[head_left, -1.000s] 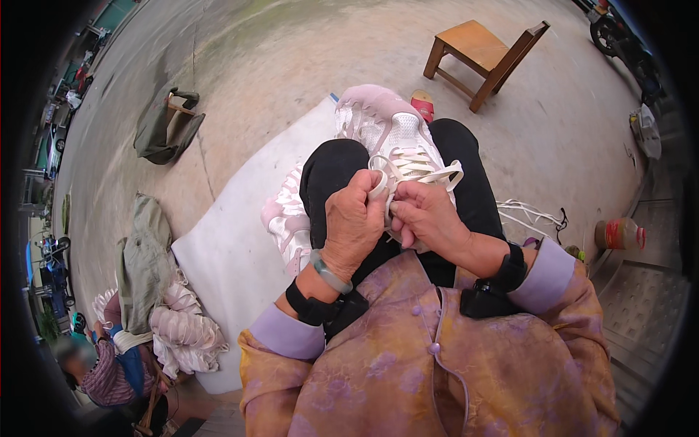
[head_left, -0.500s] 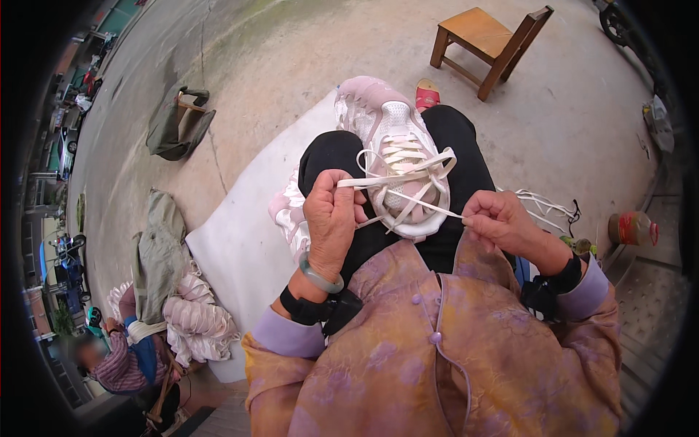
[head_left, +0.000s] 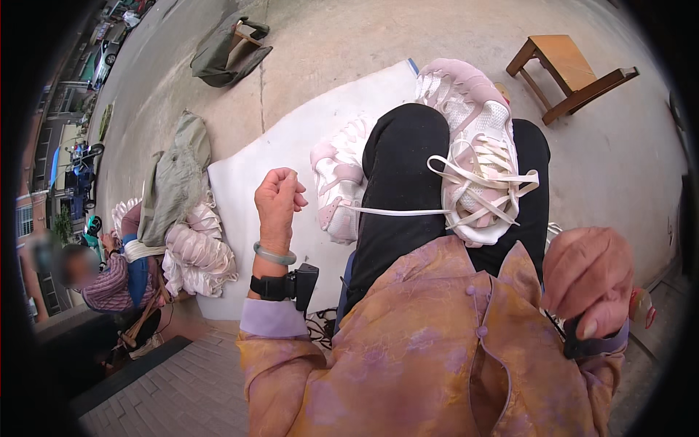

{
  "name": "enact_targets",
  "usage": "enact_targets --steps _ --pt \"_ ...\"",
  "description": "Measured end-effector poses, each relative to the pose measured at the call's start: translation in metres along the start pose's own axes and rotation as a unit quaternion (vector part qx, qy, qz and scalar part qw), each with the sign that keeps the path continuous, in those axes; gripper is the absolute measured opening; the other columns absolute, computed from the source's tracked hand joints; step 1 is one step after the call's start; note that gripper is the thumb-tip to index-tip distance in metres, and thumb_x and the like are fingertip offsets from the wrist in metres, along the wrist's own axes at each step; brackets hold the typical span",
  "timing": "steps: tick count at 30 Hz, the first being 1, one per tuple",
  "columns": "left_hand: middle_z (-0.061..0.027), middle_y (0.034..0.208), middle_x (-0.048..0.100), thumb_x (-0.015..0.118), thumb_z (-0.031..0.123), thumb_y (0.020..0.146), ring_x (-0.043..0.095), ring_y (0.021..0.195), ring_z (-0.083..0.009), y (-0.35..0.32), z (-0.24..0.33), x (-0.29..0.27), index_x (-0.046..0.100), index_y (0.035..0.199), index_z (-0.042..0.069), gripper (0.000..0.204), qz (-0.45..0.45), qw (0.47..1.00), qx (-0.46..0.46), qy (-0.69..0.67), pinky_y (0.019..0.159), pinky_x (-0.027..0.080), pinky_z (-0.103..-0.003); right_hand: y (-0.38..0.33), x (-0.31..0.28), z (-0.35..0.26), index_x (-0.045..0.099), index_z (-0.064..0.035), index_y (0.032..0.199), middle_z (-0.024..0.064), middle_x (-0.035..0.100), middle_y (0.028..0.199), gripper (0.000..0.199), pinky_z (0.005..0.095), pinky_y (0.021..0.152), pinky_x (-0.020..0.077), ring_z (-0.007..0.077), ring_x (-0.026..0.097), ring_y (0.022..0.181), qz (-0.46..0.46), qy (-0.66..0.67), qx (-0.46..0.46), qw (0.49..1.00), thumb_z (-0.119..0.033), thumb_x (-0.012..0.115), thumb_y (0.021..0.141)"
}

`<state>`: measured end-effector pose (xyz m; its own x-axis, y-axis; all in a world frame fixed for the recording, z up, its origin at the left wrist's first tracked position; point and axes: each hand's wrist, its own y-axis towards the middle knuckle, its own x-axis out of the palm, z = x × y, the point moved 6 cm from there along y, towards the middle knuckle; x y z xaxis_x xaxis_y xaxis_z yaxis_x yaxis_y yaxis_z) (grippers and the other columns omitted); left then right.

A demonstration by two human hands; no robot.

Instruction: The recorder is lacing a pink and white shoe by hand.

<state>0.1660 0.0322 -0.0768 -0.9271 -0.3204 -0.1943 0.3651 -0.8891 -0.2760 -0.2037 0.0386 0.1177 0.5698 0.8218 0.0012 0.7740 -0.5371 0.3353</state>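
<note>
A white and pink sneaker (head_left: 477,171) rests between my black-trousered knees, its white shoelace (head_left: 484,178) looped loosely over the tongue. One lace end stretches left across my knee toward a second white and pink sneaker (head_left: 342,182) beside my left leg. Left of that sneaker, my left hand (head_left: 279,204) is raised with curled fingers, apart from the lace, and nothing shows in it. My right hand (head_left: 588,280) is lifted close to the camera on the right, away from the laces. Its fingers are closed and slightly blurred; whatever they hold, if anything, is hidden.
A white sheet (head_left: 255,233) covers the ground to the left. Beyond it are a pile of pink-white shoes (head_left: 200,251), a grey-green cloth (head_left: 175,182) and a seated person (head_left: 120,284). A wooden chair (head_left: 568,69) stands far right, a cloth-draped stool (head_left: 229,54) far left.
Both hands have let go of the laces and moved apart, the left outward, the right up toward the camera. The view has shifted, so the sneaker appears farther right.
</note>
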Motion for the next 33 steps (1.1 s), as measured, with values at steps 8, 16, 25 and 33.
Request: enact_targets --steps 8,16,25,33 --pt "-0.0021 0.066 0.058 0.058 0.020 0.085 0.053 0.050 -0.0069 -0.019 -0.130 -0.052 0.058 0.086 0.005 0.015 0.049 0.974 -0.198 0.097 0.044 0.040 -0.019 0.062 0.056 -0.024 0.064 -0.0025 0.066 0.0124 0.065 0.094 0.025 0.0291 0.058 0.0456 0.0237 0.059 0.074 -0.101 0.376 0.028 0.921 -0.015 0.058 0.086" --pt "-0.0106 0.099 0.060 0.067 0.013 0.072 0.057 0.084 -0.0198 -0.004 -0.112 -0.002 0.055 0.112 0.004 0.043 -0.001 0.967 0.034 0.252 0.076 0.047 -0.031 0.076 0.069 -0.012 0.066 -0.0036 0.074 0.0116 0.062 0.102 0.035 0.0343 0.063 0.0454 0.0239 0.059 0.077 -0.138 0.428 0.018 0.893 -0.031 0.051 0.090" --pt "-0.0172 0.089 0.064 0.058 0.014 0.074 0.062 0.085 -0.0313 -0.018 -0.098 0.067 0.059 0.106 0.001 0.034 -0.280 0.930 0.142 0.189 0.078 0.048 -0.036 0.036 0.030 0.016 0.066 0.0025 0.083 0.0215 0.063 0.090 0.025 0.0344 0.059 0.0458 0.0281 0.058 0.067 -0.132 0.364 -0.022 0.922 -0.022 0.067 0.079" --pt "-0.0150 0.060 0.049 0.048 0.022 0.092 0.048 0.053 -0.0280 -0.021 -0.103 0.044 0.051 0.070 -0.001 0.032 -0.098 0.924 0.279 0.244 0.053 0.040 -0.036 0.002 0.005 0.054 0.064 0.0034 0.078 0.0190 0.063 0.076 0.031 0.0353 0.057 0.0437 0.0258 0.056 0.061 0.161 0.319 0.079 0.931 -0.027 0.067 0.075"
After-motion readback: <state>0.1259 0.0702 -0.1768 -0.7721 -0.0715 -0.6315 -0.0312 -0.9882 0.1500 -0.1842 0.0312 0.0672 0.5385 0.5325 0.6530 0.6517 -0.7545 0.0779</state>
